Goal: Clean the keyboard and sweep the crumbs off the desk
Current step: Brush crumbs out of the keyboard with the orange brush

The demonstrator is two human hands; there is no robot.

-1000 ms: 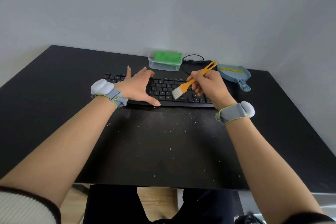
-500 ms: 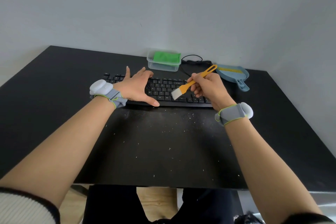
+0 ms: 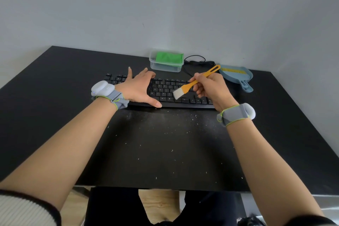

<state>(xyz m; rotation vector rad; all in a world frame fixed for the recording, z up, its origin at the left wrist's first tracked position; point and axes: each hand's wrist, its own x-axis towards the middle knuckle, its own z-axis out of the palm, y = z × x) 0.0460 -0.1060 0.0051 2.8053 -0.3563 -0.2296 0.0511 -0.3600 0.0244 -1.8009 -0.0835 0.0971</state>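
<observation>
A black keyboard (image 3: pixel 168 91) lies across the far middle of the black desk (image 3: pixel 55 86). My left hand (image 3: pixel 139 88) rests on the keyboard's left part, fingers straight over its far edge and thumb along its front edge. My right hand (image 3: pixel 211 88) grips the orange handle of a small brush (image 3: pixel 190 85). The brush's white bristles touch the keys near the keyboard's middle. Several pale crumbs (image 3: pixel 172 150) are scattered over the desk in front of the keyboard.
A blue dustpan (image 3: pixel 238 77) with a yellow comb edge lies at the back right. A clear plastic box (image 3: pixel 166 64) holding a green cloth stands behind the keyboard by the wall. A black cable (image 3: pixel 198 61) coils beside it. The desk's front edge is near my lap.
The brush head has slid slightly across the keys with small shifts of my right hand. My left hand has stayed in place on the keyboard.
</observation>
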